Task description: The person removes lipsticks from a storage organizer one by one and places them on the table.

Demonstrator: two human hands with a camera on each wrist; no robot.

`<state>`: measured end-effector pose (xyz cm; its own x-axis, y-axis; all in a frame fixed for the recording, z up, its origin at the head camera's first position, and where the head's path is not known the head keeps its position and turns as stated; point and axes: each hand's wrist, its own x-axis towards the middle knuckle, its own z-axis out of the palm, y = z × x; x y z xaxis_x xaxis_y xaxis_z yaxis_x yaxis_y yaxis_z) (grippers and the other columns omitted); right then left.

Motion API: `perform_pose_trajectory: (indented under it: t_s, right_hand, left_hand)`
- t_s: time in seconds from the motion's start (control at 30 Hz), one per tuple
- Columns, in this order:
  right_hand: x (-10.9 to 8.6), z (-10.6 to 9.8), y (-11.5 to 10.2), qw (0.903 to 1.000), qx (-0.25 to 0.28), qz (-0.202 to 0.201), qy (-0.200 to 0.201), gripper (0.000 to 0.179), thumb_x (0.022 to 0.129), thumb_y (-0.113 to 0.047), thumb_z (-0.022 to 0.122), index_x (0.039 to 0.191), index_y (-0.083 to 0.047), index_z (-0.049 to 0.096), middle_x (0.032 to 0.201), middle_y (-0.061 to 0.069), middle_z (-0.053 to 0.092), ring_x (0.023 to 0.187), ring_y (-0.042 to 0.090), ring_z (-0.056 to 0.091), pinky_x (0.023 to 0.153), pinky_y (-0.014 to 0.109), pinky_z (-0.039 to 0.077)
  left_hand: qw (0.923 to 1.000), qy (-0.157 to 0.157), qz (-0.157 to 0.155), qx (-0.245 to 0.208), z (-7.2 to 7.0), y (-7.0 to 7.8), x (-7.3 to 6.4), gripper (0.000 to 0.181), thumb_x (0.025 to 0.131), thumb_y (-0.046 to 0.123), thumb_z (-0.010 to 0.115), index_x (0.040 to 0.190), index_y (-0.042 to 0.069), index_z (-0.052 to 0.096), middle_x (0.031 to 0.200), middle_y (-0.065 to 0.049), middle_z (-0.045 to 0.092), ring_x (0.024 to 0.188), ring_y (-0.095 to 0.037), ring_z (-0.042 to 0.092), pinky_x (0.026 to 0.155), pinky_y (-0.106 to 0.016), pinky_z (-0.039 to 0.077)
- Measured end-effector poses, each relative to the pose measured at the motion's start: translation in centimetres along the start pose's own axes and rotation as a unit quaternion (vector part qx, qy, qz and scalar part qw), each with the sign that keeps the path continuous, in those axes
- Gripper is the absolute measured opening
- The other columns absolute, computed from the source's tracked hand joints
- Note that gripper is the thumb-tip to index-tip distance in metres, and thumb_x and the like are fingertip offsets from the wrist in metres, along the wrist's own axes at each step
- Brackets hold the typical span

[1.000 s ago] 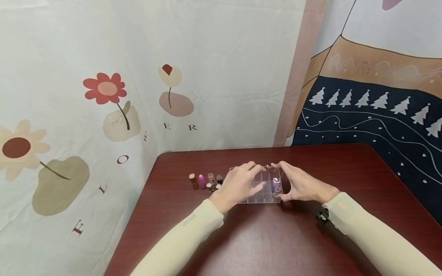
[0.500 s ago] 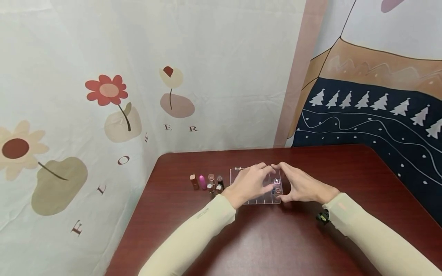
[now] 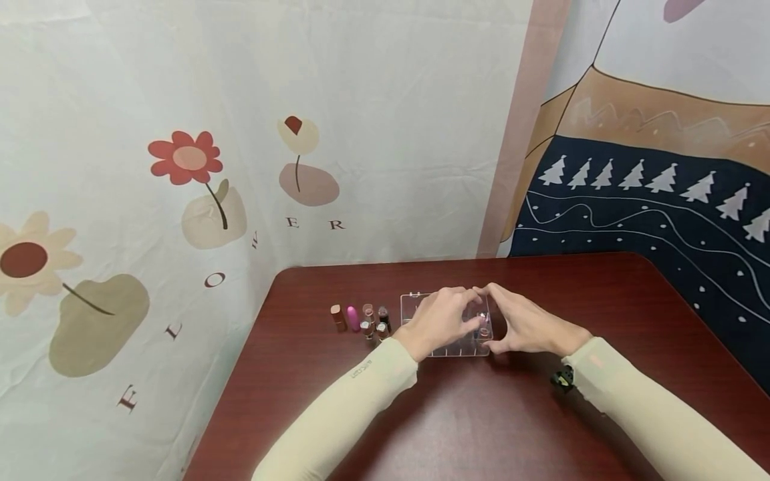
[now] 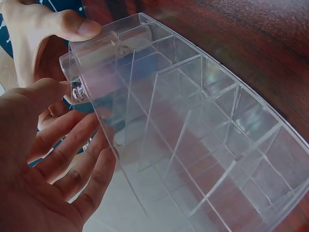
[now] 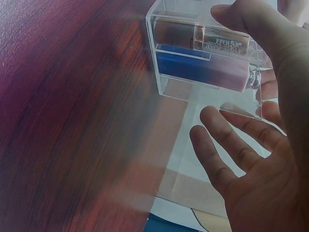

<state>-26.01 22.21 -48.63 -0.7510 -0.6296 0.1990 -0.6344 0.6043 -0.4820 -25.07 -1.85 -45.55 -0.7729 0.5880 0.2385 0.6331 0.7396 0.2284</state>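
A clear divided organizer box (image 3: 415,304) lies on the table. My right hand (image 3: 532,325) grips its right end, thumb on the near edge and index finger on the far edge. In the right wrist view, that end holds a blue-and-pink tube (image 5: 200,68) with a clear cap, beside a see-through cosmetic tube (image 5: 219,39) with printed lettering. My left hand (image 3: 438,315) arches over the box, its thumb right at the clear cap (image 4: 78,92); its other fingers are spread along the box's open side in the left wrist view. The other compartments visible there hold nothing.
Left of the box stand several cosmetic tubes: a brown one (image 3: 338,317), a bright pink one (image 3: 353,318), a dark one (image 3: 383,314) and small ones with pale tops (image 3: 367,327). The reddish-brown table (image 3: 457,414) meets a hanging cloth (image 3: 385,133) behind.
My left hand has moved right across the box to the capped tube, uncovering the box's left end and the small tubes. My right hand has kept its grip.
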Motion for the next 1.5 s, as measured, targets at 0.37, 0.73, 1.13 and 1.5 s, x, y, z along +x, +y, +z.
perform_pose_trajectory:
  t_s: [0.37, 0.73, 1.13, 1.5]
  right_hand:
    - [0.0, 0.2, 0.0, 0.9998, -0.011, -0.009, 0.012, 0.090, 0.077, -0.023, 0.104, 0.150, -0.013, 0.053, 0.157, 0.016, 0.069, 0.127, 0.023, 0.075, 0.111, 0.052, 0.065]
    - [0.1, 0.0, -0.1, 0.9998, -0.014, -0.008, 0.011, 0.089, 0.077, -0.023, 0.104, 0.150, -0.011, 0.053, 0.161, 0.018, 0.068, 0.129, 0.024, 0.075, 0.112, 0.052, 0.064]
    - [0.1, 0.1, -0.2, 0.9998, -0.012, -0.012, 0.013, 0.088, 0.077, -0.023, 0.104, 0.147, -0.012, 0.053, 0.163, 0.018, 0.068, 0.131, 0.025, 0.075, 0.112, 0.053, 0.064]
    - [0.0, 0.1, -0.2, 0.9999, -0.004, -0.004, 0.009, 0.087, 0.079, -0.023, 0.104, 0.149, -0.012, 0.053, 0.162, 0.017, 0.067, 0.130, 0.024, 0.075, 0.111, 0.053, 0.065]
  left_hand:
    - [0.9998, -0.018, 0.005, -0.008, 0.3, 0.0, 0.3, 0.026, 0.108, 0.035, 0.087, 0.130, 0.022, 0.085, 0.119, 0.007, 0.088, 0.101, -0.007, 0.080, 0.086, -0.025, 0.066]
    - [0.9999, -0.012, 0.004, -0.005, 0.9, -0.1, 0.4, 0.022, 0.106, 0.030, 0.089, 0.127, 0.022, 0.086, 0.116, 0.008, 0.088, 0.097, -0.006, 0.080, 0.083, -0.022, 0.065]
    - [0.9997, -0.011, -0.004, -0.021, 1.1, -0.1, 0.2, 0.018, 0.107, 0.026, 0.087, 0.125, 0.020, 0.085, 0.113, 0.006, 0.088, 0.096, -0.006, 0.080, 0.082, -0.020, 0.064]
    - [0.9983, 0.017, -0.013, -0.055, 0.7, -0.1, -0.5, 0.023, 0.107, 0.027, 0.088, 0.126, 0.016, 0.085, 0.114, 0.002, 0.087, 0.100, -0.007, 0.082, 0.086, -0.017, 0.064]
